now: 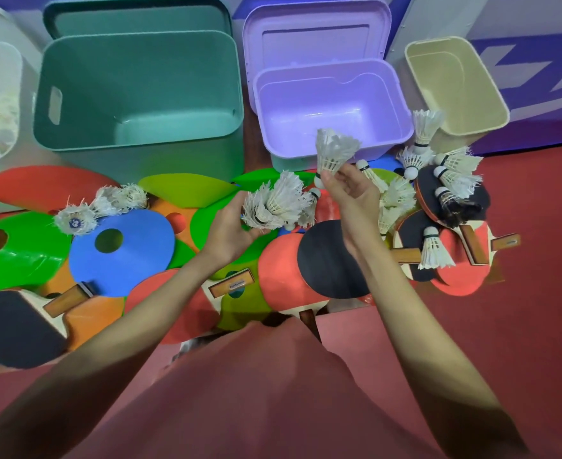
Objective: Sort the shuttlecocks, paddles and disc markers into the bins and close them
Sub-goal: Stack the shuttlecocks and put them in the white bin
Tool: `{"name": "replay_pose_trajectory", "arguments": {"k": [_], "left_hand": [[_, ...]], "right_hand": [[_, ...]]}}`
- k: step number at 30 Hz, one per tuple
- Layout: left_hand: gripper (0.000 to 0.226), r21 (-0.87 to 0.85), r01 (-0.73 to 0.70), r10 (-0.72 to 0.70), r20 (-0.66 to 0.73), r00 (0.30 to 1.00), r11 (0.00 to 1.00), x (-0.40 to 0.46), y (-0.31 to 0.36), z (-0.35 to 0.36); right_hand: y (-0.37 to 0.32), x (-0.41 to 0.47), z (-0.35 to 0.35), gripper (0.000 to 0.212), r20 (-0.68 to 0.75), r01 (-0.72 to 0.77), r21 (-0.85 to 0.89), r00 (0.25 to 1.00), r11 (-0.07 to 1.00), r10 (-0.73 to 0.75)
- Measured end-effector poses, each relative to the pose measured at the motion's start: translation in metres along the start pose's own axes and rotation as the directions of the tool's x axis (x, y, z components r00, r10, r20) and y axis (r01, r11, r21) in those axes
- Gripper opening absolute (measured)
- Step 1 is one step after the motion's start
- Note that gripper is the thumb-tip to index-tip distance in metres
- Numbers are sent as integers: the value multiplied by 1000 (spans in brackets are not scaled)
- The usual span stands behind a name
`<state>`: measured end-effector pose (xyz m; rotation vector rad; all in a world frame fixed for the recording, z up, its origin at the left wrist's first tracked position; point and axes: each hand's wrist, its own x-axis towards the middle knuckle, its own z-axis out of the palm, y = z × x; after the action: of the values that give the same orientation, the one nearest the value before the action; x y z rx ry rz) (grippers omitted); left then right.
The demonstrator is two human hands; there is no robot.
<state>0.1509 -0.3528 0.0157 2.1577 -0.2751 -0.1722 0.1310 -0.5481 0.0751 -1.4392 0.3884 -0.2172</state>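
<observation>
left hand (231, 226) grips shuttlecock bunch (273, 205) – right hand (347, 190) pinches single shuttlecock (332, 152) nr purple bin (332, 140)

White shuttlecocks (452, 180), paddles (332, 263), disc markers (120, 250) scattered on floor before open bins (140, 94).

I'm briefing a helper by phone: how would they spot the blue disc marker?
Start at the green bin at the back left. On the floor in front of it lies the blue disc, beside a green disc. It is the only fully visible blue one, with a round hole.
</observation>
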Motion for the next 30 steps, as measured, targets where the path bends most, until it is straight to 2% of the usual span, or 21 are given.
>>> {"name": "replay_pose_trajectory", "arguments": {"k": [2, 4, 9, 12, 15, 18, 20, 21, 23, 25, 27, 30], "left_hand": [[53, -5, -16, 16, 5, 1000, 1000, 0, -2, -1], [52, -11, -24, 24, 13, 1000, 1000, 1, -4, -1], [49, -41, -57, 59, 36, 998, 998, 5, -2, 5], [50, -56, -57, 59, 36, 998, 997, 6, -2, 9], [53, -80, -39, 41, 26, 999, 996, 8, -2, 14], [58, -113, -7, 10, 28, 1000, 994, 10, 0, 19], [61, -138, 15, -10, 37, 999, 990, 12, 3, 23], [62, -147, 24, -18, 42, 999, 989, 12, 5, 25], [62, -168, 36, -28, 53, 998, 985, 12, 8, 29], [64, -195, 42, -30, 64, 998, 980, 12, 12, 33], [62, -195, 41, -27, 75, 997, 980, 12, 14, 36], [61, -179, 36, -22, 76, 997, 983, 14, 11, 37]], "right_hand": [[-1, 0, 0, 14, 34, 17, -46, 999, 999, -16], [-2, 0, 0, 18, 100, 52, -167, 994, 985, -35], [0, 2, -7, 25, 250, 131, -419, 968, 898, -24], [-3, 2, -16, 29, 250, 136, -450, 968, 882, -22], [-9, 3, -38, 43, 253, 136, -421, 967, 897, -28], [-4, 16, -71, 38, 183, 106, -485, 983, 868, -18], [9, 30, -99, 34, 66, 80, -655, 997, 751, -49], [17, 38, -112, 36, 47, 79, -775, 997, 627, -67], [32, 50, -134, 41, 94, 89, -938, 996, 335, -1], [44, 55, -144, 38, 120, 99, -980, 986, 175, 114], [50, 54, -143, 26, 147, 126, -984, 973, 128, 176], [46, 49, -140, 16, 134, 110, -984, 976, 139, 172]]}}
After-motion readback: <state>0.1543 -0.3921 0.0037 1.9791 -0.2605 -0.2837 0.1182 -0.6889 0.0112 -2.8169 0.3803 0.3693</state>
